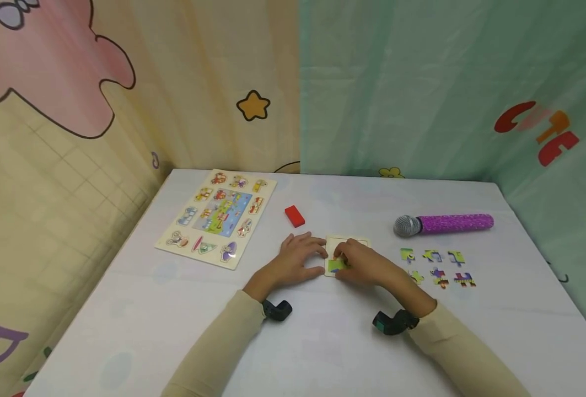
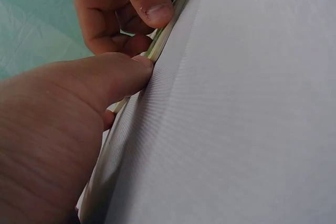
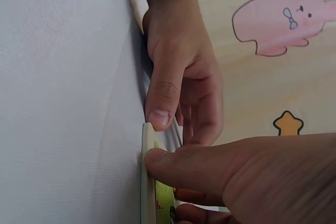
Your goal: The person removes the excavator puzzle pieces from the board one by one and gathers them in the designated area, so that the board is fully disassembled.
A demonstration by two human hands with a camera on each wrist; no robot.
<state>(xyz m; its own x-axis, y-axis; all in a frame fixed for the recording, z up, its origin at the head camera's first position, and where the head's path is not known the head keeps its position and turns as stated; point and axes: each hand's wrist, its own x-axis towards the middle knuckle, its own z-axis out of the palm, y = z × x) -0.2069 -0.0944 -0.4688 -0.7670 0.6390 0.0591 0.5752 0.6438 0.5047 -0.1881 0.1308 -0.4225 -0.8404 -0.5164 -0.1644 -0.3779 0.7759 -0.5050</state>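
A small pale jigsaw tray [image 1: 333,243] lies on the table between the two hands. Green puzzle pieces [image 1: 335,266] fill its lower left part. My left hand [image 1: 296,258] touches the tray's left edge with thumb and fingertips, the thumb at the near corner. Over the tray, my right hand [image 1: 364,263] has its fingers bent down, pinching a puzzle piece mostly hidden beneath them. In the right wrist view, the right thumb [image 3: 167,160] lies against the tray's near edge, beside the green printed surface [image 3: 165,198].
Several loose jigsaw pieces [image 1: 455,257] lie in two rows to the right, partly behind the right forearm. Beyond them is a purple glitter microphone [image 1: 456,223]. A red block [image 1: 295,216] sits behind the left hand. At back left lies a wooden picture puzzle board [image 1: 188,245].
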